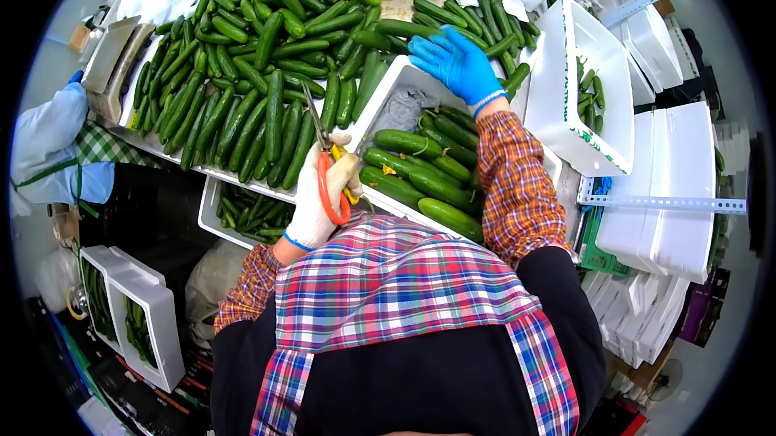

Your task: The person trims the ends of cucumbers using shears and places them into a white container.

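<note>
My left hand [316, 200], in a white glove, holds scissors [325, 185] with red and yellow handles, the blades pointing up over the cucumber pile [267, 72]. In a blue glove, my right hand [459, 66] has its fingers stretched out to the left beside a cucumber [404, 29]; its palm side is hidden. Below it, a white foam box [386, 90] holds several large cucumbers [436, 185] and a crumpled grey sheet [406, 105]. One cucumber in the box has a yellow flower.
A foam box [600, 141] with small cucumbers stands at right, beside stacked white boxes [667, 185] and a perforated metal bar [671, 205]. Another box [212, 208] sits under the table's front edge. Cucumber-filled boxes [166, 290] are lower left. A person's blue sleeve [56, 133] shows far left.
</note>
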### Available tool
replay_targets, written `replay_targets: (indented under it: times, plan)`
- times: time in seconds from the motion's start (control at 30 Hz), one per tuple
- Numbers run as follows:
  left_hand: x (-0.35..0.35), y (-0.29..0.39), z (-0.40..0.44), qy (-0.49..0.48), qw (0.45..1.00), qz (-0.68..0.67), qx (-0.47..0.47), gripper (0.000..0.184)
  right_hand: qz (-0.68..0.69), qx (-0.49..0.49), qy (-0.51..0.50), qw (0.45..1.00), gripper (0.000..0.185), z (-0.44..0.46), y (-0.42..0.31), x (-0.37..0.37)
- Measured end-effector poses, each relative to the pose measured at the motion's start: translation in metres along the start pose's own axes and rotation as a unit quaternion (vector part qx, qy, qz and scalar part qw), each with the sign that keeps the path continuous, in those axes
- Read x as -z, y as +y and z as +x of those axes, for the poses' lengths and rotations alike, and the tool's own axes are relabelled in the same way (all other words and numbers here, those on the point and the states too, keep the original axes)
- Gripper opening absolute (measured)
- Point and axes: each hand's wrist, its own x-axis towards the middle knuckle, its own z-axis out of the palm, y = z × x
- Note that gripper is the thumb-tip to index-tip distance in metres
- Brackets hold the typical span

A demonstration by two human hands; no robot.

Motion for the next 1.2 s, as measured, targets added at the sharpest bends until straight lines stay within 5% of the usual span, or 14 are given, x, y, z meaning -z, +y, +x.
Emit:
replay_targets:
  times: [0.03,0.07,0.17,0.23,0.3,0.47,0.6,0.63,0.7,0.83,1.03,1.07,1.2]
  plan:
    - [0.001,-0.001,0.000,-0.007,1.000,0.005,-0.008,0.035,0.000,-0.002,0.002,1.000,0.066,-0.014,0.005,-0.007]
    - [0.001,-0.002,0.001,-0.006,1.000,0.004,-0.005,0.035,-0.202,-0.010,-0.045,0.978,0.057,-0.033,0.010,-0.014]
    - [0.000,-0.004,0.004,0.006,0.999,-0.043,-0.010,0.035,-0.615,-0.064,-0.124,0.776,0.047,-0.064,0.038,-0.027]
    - [0.003,-0.008,0.006,-0.004,0.999,-0.047,0.002,0.035,-0.818,0.023,-0.161,0.552,0.054,-0.082,0.066,-0.023]
    - [0.005,-0.013,0.008,-0.010,0.998,-0.060,0.003,0.036,-0.870,0.015,-0.164,0.465,0.061,-0.095,0.076,-0.031]
    - [0.008,-0.009,-0.001,0.008,0.996,-0.085,-0.003,0.036,-0.842,-0.111,-0.104,0.517,0.054,-0.090,0.051,-0.036]
    - [0.012,-0.007,-0.005,-0.003,0.997,-0.072,0.002,0.035,-0.634,-0.039,-0.104,0.765,0.035,-0.082,0.028,-0.037]
    - [0.012,-0.005,-0.005,-0.006,0.998,-0.059,0.006,0.036,-0.635,-0.040,-0.104,0.764,0.035,-0.083,0.030,-0.038]
    - [0.010,-0.002,-0.005,-0.010,0.998,-0.057,-0.003,0.036,-0.739,-0.127,-0.056,0.659,0.039,-0.086,0.043,-0.054]
    - [0.008,-0.003,-0.004,-0.016,0.997,-0.070,0.008,0.037,-0.806,-0.130,-0.188,0.546,0.051,-0.070,0.081,-0.035]
    - [0.010,0.000,-0.007,-0.025,0.998,-0.056,0.003,0.037,-0.706,-0.344,-0.210,0.583,0.055,-0.067,0.068,-0.057]
    - [0.010,-0.001,-0.006,-0.023,0.998,-0.062,0.005,0.037,-0.655,-0.353,-0.218,0.631,0.051,-0.062,0.070,-0.040]
    - [0.012,0.000,-0.006,-0.031,0.998,-0.045,0.003,0.036,-0.686,-0.301,-0.221,0.624,0.055,-0.069,0.063,-0.049]
